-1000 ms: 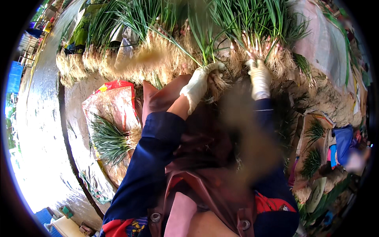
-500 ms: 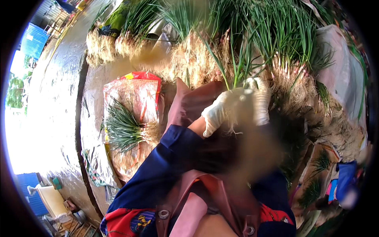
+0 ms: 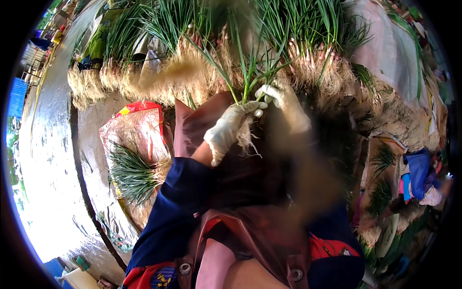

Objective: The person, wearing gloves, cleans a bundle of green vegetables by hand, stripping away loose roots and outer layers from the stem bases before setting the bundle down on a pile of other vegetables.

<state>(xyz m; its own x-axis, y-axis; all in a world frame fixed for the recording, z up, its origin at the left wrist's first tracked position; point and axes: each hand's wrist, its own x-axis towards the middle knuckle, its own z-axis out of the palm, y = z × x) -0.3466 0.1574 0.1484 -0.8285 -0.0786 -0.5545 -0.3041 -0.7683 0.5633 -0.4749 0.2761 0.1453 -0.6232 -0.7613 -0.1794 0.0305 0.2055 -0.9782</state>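
Off-white gloves cover both of my hands. My left hand (image 3: 225, 129) is closed around a few green onions (image 3: 246, 79); their long leaves point away from me and pale roots hang below the fist. Close beside it, my right hand (image 3: 288, 107) has its fingers bent in a pinch at the stems, apparently on one green onion's leaf. A brown blur hides part of the right wrist and forearm. Under both hands spreads a dark reddish-brown apron (image 3: 260, 226).
Rows of green onions with tangled roots (image 3: 308, 62) lie along the far side. To the left, a tied bunch (image 3: 132, 173) rests on a red-edged plastic sack (image 3: 134, 123) beside a wet concrete floor (image 3: 53, 178). A whitish sack (image 3: 385, 58) lies far right, blue cloth (image 3: 417, 171) below it.
The surroundings have shifted left in view. My right hand has drawn slightly apart from the left, and the roots below my left fist now show more plainly.
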